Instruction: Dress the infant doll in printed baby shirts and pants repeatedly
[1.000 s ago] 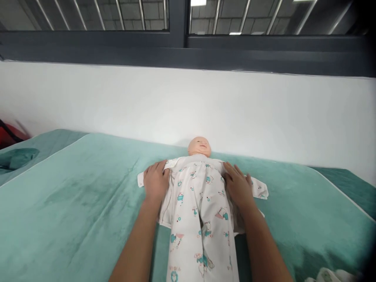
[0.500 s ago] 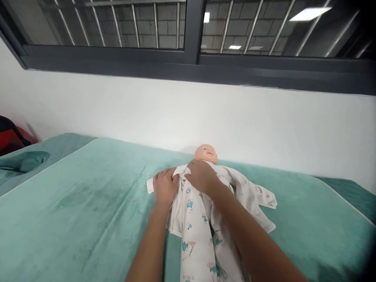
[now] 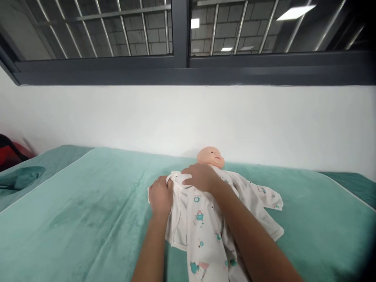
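A baby doll (image 3: pixel 209 156) lies on its back, its head by the wall and turned to the right. White baby trousers (image 3: pixel 199 219) with teal and pink animal prints cover its front. Beneath is a printed baby shirt (image 3: pixel 178 223), opened out, one sleeve (image 3: pixel 273 199) stretched to the right. My left hand (image 3: pixel 161 196) curls over the other sleeve at the left; its fingertips are partly hidden. My right hand (image 3: pixel 202 178) grips the doll at its upper chest below the neck, thumb lower and fingers above, with white cloth at its thumb. The doll's arms are hidden.
A teal padded mat (image 3: pixel 96 203) with light piping lies under everything. The white wall (image 3: pixel 147 117) rises behind it, below a dark window frame (image 3: pixel 117 72) with metal bars beyond. At the far left are a red and black item (image 3: pixel 11 152) and an oval recess (image 3: pixel 23 178).
My right hand has moved left from the right sleeve side to the doll's chest. The doll's head has turned right, and the cloth near the left shoulder has shifted. My left hand stays at the sleeve.
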Demonstrator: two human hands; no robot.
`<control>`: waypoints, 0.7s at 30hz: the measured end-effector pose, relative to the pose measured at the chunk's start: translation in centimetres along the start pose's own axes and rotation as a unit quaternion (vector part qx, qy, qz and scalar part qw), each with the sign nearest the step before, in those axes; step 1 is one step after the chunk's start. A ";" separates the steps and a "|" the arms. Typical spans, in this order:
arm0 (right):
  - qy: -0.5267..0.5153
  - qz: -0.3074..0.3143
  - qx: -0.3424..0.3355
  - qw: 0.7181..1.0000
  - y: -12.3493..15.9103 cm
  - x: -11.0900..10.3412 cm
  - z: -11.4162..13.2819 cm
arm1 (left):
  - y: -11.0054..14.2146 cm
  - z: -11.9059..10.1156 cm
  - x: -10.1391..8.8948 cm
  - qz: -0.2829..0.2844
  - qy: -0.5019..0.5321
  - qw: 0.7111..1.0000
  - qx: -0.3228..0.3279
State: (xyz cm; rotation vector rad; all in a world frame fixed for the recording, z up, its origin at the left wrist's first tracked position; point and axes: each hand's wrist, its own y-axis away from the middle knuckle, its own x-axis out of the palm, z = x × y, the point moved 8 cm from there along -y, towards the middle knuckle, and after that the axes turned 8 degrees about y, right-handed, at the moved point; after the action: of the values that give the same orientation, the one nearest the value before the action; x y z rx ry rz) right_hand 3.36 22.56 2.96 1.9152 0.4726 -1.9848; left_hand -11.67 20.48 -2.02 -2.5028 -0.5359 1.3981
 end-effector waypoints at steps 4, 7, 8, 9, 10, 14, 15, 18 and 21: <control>-0.045 -0.078 0.038 0.995 2.6 -2.1 -3.1 | 0.0 1.1 0.2 0.006 -0.003 0.999 -0.045; -0.057 -0.094 0.070 0.992 4.3 -3.8 -5.1 | -0.1 1.3 0.2 0.010 -0.019 0.998 -0.053; -0.062 -0.093 0.081 0.990 4.8 -4.2 -5.6 | -0.1 1.3 0.3 0.014 -0.028 0.998 -0.053; -0.064 -0.090 0.091 0.990 5.1 -4.5 -5.9 | -0.1 1.4 0.3 0.019 -0.038 0.998 -0.051; -0.063 -0.091 0.097 0.989 5.4 -4.8 -6.1 | -0.2 1.5 0.3 0.024 -0.047 0.997 -0.047; -0.025 -0.120 0.059 0.991 4.7 -4.4 -3.9 | -0.6 2.3 0.0 0.030 0.004 0.999 -0.037; -0.014 -0.123 0.039 0.991 4.1 -3.9 -2.9 | -0.7 2.3 -0.2 0.025 0.037 0.998 -0.037; 0.012 -0.125 -0.002 0.992 2.4 -2.1 -0.1 | -0.7 0.9 -0.9 -0.003 0.046 0.999 0.019; 0.005 -0.130 -0.019 0.991 1.5 -1.4 1.1 | 0.0 -2.1 0.1 0.032 -0.021 0.990 0.136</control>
State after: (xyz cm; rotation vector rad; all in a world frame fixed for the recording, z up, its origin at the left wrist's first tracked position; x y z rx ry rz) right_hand 3.14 20.77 4.43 1.9249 0.7929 -2.1059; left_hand -9.82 20.48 -1.01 -2.2968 -0.2534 1.4407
